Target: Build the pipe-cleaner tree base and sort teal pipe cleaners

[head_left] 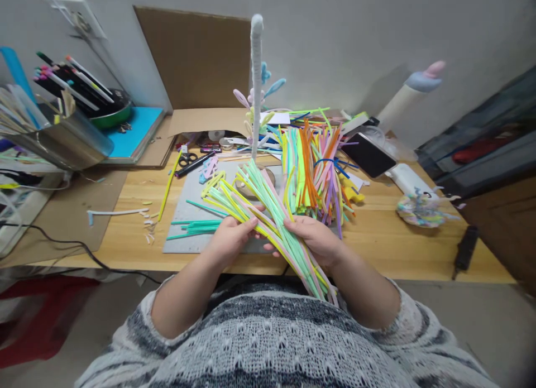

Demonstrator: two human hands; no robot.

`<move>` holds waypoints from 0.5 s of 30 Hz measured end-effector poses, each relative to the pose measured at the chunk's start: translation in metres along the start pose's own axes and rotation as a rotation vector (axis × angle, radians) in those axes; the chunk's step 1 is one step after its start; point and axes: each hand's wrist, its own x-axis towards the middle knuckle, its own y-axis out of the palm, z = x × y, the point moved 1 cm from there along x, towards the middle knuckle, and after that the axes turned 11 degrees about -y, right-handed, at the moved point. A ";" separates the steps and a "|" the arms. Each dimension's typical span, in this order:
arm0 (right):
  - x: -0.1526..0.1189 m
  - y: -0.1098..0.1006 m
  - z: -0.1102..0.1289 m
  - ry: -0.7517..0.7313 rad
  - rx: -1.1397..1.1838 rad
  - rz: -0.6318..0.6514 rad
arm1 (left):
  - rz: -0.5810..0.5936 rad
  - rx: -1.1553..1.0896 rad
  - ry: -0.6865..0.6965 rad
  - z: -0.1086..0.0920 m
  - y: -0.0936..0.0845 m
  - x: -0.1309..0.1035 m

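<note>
Both hands hold a fanned bundle of pipe cleaners [272, 209] in mint green, yellow and pale pink, slanting from the mat toward my lap. My left hand [234, 237] is closed around its left part, thumb on top. Around the right part of the same bundle, my right hand [314, 237] is closed, thumb pressing from above. Behind the bundle rises a white fuzzy stem [256, 86] with pastel loops about it, its round base partly covered. Teal pipe cleaners [201, 227] lie on the grey mat [184, 201] beside my left hand.
A heap of colourful pipe cleaners [312, 170] lies right of the mat, near a phone [372, 153]. Scissors [186, 160] and a black pen [196, 164] lie at left. Farther left stands a metal cup [71, 139]. A black cable [84, 244] crosses the table's left edge.
</note>
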 end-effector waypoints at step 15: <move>0.009 0.041 -0.002 -0.382 -1.179 0.197 | -0.253 0.156 0.245 -0.004 0.023 -0.016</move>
